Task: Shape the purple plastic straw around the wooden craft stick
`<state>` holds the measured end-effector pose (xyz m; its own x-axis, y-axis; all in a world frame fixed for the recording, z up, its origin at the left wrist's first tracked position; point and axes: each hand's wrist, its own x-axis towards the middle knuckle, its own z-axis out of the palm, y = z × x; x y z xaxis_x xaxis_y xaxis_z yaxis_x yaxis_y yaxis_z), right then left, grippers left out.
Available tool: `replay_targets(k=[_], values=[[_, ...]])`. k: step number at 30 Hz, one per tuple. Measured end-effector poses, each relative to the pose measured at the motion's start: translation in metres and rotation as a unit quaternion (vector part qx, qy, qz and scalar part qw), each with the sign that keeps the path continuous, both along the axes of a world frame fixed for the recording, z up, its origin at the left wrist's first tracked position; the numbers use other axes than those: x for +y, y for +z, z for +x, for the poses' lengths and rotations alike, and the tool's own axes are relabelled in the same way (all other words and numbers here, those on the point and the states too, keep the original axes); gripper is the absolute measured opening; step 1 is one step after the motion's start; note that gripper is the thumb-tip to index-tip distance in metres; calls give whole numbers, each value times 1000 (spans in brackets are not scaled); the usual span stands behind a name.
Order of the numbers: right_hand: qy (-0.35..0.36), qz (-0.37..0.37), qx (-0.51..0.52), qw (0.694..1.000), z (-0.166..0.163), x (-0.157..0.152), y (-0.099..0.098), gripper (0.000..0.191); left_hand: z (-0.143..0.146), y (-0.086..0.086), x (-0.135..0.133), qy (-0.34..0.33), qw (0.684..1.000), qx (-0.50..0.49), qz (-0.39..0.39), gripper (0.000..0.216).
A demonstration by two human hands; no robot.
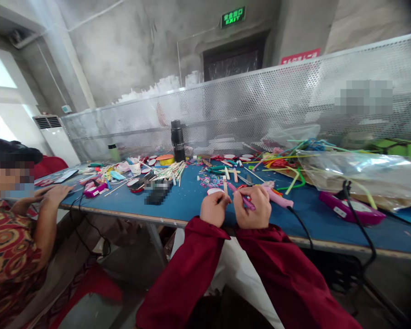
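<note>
Both my hands are close together just above the front of the blue table. Fingers closed, my left hand [213, 208] pinches a thin pale stick [225, 184] that points upward. Curled round a purple pen-shaped tool [248, 204], my right hand [253, 208] almost touches the left one. Behind the right hand lies a pink corded tool [280, 198], its black cable running off the table edge. A white round lid-like piece [213, 191] shows partly behind my left hand. Small coloured bits [209, 181] are scattered beyond it.
A black bottle [177, 141] stands at the back near a perforated metal screen [239, 107]. Purple boxes with cords [349, 208] and plastic bags [359, 176] lie right. Sticks [169, 171] and a dark phone-like object [158, 192] lie left. Another person [13, 237] sits far left.
</note>
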<state>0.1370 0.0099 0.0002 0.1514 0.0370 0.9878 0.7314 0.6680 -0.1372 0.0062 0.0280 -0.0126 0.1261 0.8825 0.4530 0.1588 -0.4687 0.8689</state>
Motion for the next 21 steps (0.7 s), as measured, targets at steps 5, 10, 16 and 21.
replay_targets(k=[5, 10, 16, 21], values=[[2, 1, -14, 1000, 1, 0, 0, 13, 0, 2, -1, -2, 1000, 0, -11, 28], [-12, -17, 4, 1000, 2, 2, -3, 11, 0, 1, -1, 0, 1000, 1, -11, 27], [-8, -6, -6, 1000, 2, 2, -3, 11, 1, 0, -2, -1, 1000, 0, -16, 28], [-13, -17, -5, 1000, 2, 2, -2, 11, 1, 3, -3, 7, 1000, 12, -23, 28]])
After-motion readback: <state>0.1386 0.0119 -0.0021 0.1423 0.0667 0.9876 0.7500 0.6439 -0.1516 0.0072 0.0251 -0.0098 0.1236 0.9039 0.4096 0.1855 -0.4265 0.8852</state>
